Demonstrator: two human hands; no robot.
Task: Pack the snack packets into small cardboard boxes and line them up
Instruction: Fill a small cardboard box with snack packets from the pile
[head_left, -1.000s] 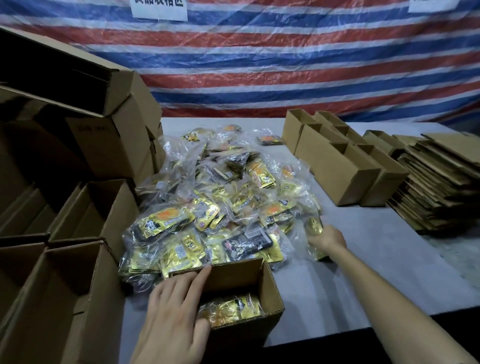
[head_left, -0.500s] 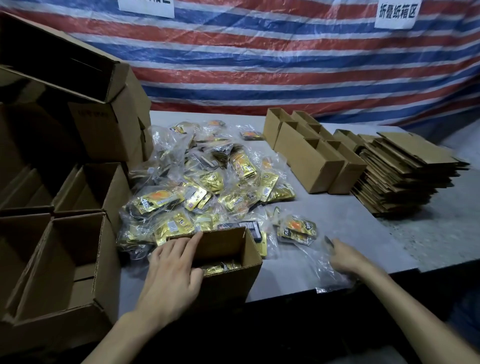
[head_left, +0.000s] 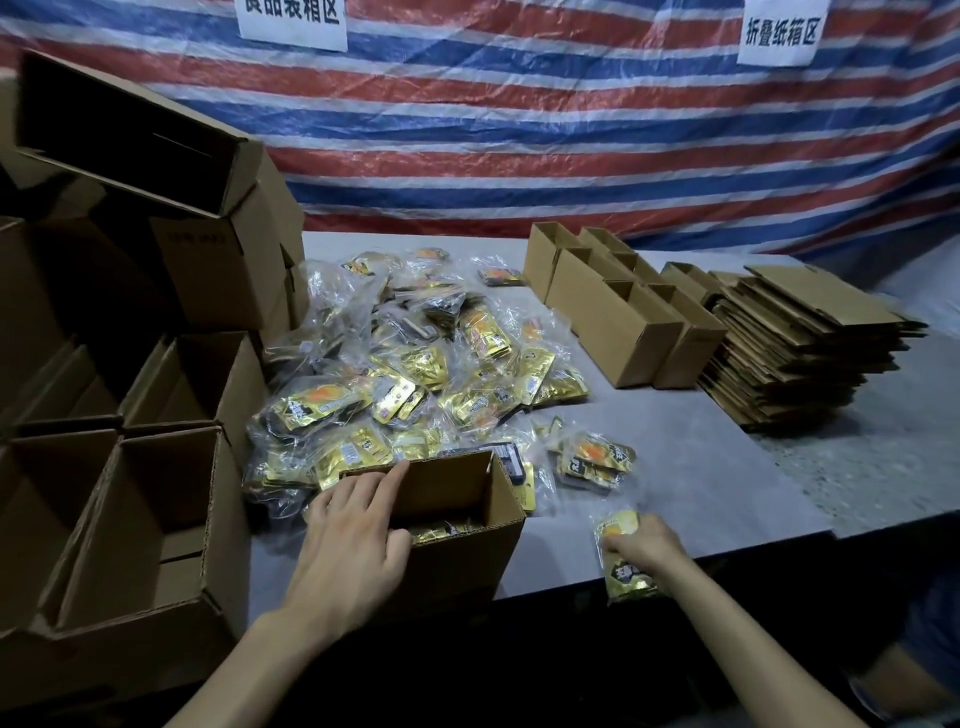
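L hand (head_left: 353, 545) flat, fingers spread, on open box (head_left: 467, 551) rim w/ packets inside; R hand (head_left: 644, 545) gripping gold packet (head_left: 621, 561) at table (head_left: 727, 467) edge; pile (head_left: 415, 374) behind box.

Gold-and-black packets (head_left: 415, 374) with orange spots; plain brown boxes (head_left: 618, 322) at two o'clock; grey table (head_left: 701, 467); red, white, blue striped tarp (head_left: 519, 130).
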